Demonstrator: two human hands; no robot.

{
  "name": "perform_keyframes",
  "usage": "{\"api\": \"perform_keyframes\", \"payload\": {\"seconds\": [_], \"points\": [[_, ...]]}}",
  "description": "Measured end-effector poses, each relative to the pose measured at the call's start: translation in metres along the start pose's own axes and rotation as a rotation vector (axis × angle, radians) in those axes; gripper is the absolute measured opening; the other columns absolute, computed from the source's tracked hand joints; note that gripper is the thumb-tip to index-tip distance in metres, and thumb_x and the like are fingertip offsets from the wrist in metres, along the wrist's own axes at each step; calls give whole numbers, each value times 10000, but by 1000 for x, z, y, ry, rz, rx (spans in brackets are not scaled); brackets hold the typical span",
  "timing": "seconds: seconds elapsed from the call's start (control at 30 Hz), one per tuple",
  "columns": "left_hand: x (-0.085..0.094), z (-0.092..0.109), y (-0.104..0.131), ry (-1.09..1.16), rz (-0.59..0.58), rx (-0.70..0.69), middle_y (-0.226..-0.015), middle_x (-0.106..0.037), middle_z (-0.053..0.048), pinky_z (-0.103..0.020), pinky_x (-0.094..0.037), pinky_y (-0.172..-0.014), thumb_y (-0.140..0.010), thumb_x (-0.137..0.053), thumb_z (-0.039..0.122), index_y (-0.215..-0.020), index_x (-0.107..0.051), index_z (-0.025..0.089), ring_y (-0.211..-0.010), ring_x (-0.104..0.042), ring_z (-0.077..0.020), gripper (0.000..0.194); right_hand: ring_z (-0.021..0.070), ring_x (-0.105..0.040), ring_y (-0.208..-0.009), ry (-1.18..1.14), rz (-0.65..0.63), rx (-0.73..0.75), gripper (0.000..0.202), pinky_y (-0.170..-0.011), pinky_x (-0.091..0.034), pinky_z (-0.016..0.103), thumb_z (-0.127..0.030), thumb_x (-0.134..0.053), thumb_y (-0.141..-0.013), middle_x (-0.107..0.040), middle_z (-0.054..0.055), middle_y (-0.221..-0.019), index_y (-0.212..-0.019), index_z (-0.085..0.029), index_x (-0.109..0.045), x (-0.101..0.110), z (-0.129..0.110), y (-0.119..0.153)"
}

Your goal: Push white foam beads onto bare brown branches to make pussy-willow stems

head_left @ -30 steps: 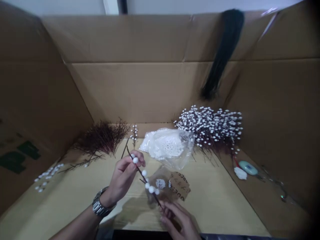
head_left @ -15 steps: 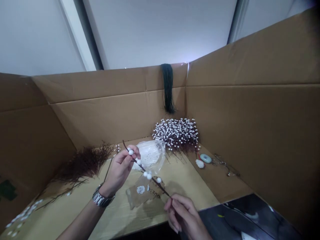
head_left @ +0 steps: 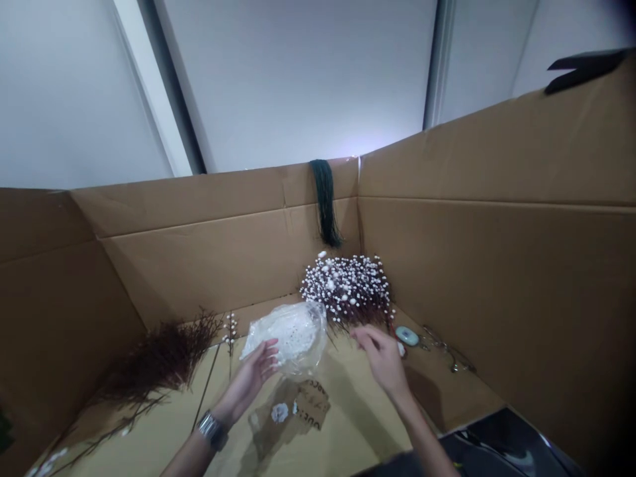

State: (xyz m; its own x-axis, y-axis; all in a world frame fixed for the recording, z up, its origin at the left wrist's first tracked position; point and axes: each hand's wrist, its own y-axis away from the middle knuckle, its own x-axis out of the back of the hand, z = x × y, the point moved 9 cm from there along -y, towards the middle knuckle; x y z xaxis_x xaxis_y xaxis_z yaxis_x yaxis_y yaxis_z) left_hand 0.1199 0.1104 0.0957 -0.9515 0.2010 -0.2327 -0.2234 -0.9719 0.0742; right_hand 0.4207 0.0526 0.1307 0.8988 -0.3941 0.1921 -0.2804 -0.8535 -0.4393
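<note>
My right hand [head_left: 381,354] is closed in a pinch at the lower end of a brown twig with large white berries [head_left: 330,285]. That twig leans up and to the left over a bundle of smaller white-berry twigs [head_left: 370,281] at the back corner; its stem is hard to make out against them. My left hand [head_left: 261,364], with a metal watch on the wrist, is open, fingers apart and holding nothing. It hovers at the front left of a clear plastic bag [head_left: 298,334] with white material in it.
Cardboard walls [head_left: 209,252] enclose the work surface. A dark bundle of bare twigs [head_left: 159,358] lies on the left, near a small berry sprig [head_left: 230,329]. Green strands [head_left: 325,205] hang over the back wall. A cardboard scrap [head_left: 311,407] lies in front; a light-blue oval object [head_left: 407,336] lies right.
My left hand has let go of the berry twig and opened. My right hand has moved forward and up, carrying the twig to the bundle at the back. The view has tilted up slightly.
</note>
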Motion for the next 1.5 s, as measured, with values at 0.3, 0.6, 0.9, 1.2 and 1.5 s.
{"api": "perform_keyframes", "payload": {"seconds": [0.3, 0.6, 0.9, 1.2, 1.5], "points": [[77, -21, 41, -340, 115, 11, -430, -455, 19, -288, -347, -547, -607, -783, 709, -435, -578, 164, -472, -412, -152, 608, 239, -646, -1070, 251, 114, -319, 324, -887, -566, 435, -332, -617, -964, -616, 98, -1274, -1250, -181, -599, -5, 107, -121], [60, -25, 45, -353, 8, -26, -669, -659, -7, -286, -436, -643, -725, -731, 665, -831, -750, 169, -633, -560, -193, 508, 243, -644, -1076, 192, 181, -311, 348, -894, -563, 457, -330, -619, -964, -610, 103, -1280, -1270, -171, -581, 1, 78, -99], [-37, 17, 94, -259, -255, -111, -603, -642, -15, -240, -466, -458, -878, -625, 587, -997, -764, 149, -441, -539, -131, 474, 158, -623, -772, -311, -25, -229, 386, -695, -538, 276, -549, -540, -943, -650, 39, -866, -972, -177, -638, -96, -64, 86], [-84, 62, 152, -38, -623, -144, -727, -636, -22, -155, -466, -346, -932, -645, 297, -1230, -729, 275, -392, -563, -77, 311, 204, -670, -878, -1169, -342, -520, 401, -462, -573, 210, -475, -762, -806, -632, 55, -965, -1109, -237, -651, -154, -119, 149], [-64, 57, 158, -35, -491, -104, -654, -611, -7, -161, -482, -385, -960, -605, 329, -1182, -743, 228, -401, -581, -84, 280, 63, -485, -397, -1175, -600, -557, 488, -365, -525, 205, -556, -767, -773, -535, -62, -688, -1105, -242, -594, -183, -110, 156]]}}
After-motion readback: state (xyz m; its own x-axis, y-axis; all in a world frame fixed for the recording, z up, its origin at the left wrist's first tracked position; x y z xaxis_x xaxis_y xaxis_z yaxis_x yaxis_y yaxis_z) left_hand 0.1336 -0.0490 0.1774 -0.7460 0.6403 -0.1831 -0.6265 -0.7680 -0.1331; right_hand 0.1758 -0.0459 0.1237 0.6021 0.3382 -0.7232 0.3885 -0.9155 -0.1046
